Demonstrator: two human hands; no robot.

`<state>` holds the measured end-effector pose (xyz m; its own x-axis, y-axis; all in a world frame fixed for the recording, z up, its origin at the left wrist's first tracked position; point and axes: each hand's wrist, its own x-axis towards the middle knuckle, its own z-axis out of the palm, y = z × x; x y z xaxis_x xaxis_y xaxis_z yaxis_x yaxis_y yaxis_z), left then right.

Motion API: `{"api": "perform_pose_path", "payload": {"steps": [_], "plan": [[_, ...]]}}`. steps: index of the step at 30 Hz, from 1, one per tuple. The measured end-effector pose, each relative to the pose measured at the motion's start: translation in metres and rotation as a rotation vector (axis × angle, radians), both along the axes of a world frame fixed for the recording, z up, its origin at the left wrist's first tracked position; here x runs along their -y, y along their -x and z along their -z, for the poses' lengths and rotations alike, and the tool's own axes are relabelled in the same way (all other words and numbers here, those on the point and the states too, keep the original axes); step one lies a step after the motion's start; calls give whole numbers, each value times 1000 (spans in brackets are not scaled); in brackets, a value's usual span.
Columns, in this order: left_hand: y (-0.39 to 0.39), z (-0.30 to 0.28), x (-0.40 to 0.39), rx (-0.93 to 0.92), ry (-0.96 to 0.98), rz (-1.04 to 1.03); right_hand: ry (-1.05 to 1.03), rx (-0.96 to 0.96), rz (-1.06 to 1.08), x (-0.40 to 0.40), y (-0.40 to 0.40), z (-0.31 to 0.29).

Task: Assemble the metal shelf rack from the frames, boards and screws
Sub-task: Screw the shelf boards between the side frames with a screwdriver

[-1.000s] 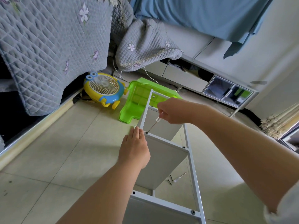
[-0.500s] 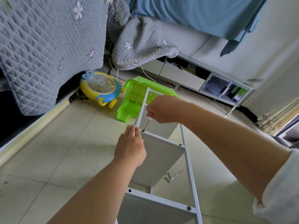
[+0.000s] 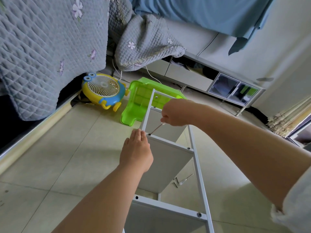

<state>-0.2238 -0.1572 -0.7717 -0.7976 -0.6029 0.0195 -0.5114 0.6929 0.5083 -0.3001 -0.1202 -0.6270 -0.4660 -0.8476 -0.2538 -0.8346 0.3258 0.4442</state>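
Note:
The white metal rack frame [image 3: 198, 167] lies on its side on the floor with white boards [image 3: 166, 163] fixed between its rails. My right hand [image 3: 176, 113] grips a small screwdriver [image 3: 156, 128] whose tip sits on a screw [image 3: 149, 134] at the left end of a crossbar. My left hand [image 3: 136, 151] rests on the left rail beside that screw, fingers straight. Another screw [image 3: 199, 214] shows in the nearer crossbar.
Loose screws [image 3: 175, 181] and a second small screwdriver [image 3: 186, 179] lie on the tiled floor under the frame. A green plastic stool [image 3: 134, 106] on its side and a yellow-blue fan [image 3: 103, 89] lie beyond. Grey quilts hang at left; a low cabinet [image 3: 234, 89] stands at the back.
The view has shifted slightly. My right hand has turned a little on the screwdriver, which stays on the same screw. My left hand stays on the rail.

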Motion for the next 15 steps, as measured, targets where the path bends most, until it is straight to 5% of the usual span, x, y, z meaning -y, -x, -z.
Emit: {"api": "perform_pose_path", "payload": {"steps": [7,15], "plan": [[-2,-2,-1,-1,-15,-5,10,248,314,16,9,-2],[-2,-3,-2,8,20,-24,29,108,65,13,-5,-2]]}}
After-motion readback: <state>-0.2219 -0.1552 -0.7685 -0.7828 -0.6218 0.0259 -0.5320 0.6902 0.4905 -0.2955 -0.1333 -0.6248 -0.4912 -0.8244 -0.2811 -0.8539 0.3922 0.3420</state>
